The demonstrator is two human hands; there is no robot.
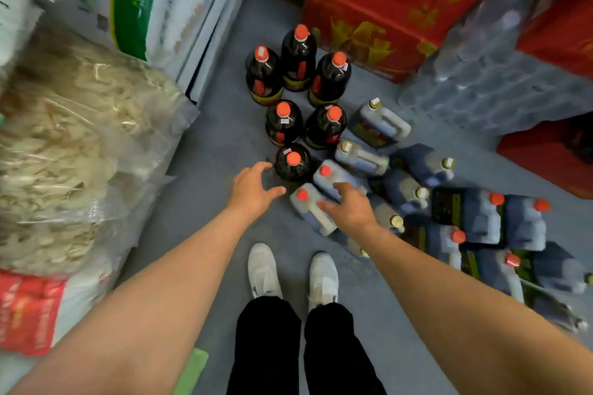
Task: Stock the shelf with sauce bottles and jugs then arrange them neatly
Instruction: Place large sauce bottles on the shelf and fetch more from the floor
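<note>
Several dark sauce bottles with orange caps stand upright on the grey floor; the nearest one (pixel 292 163) is just beyond my left hand (pixel 252 190), which hovers with fingers spread and holds nothing. Several pale jugs with handles sit to the right. My right hand (pixel 348 207) reaches over the nearest red-capped jug (pixel 309 207), fingers relaxed, over its handle; I cannot tell if it touches. A second red-capped jug (pixel 333 175) lies just behind it. More jugs (pixel 481 218) crowd the floor at the right.
Clear bags of dried goods (pixel 73 151) fill the shelf at left. Red cartons (pixel 385 6) and a shrink-wrapped pack of water bottles (pixel 491 74) stand at the back right. My white shoes (pixel 292 272) are on the floor below the hands.
</note>
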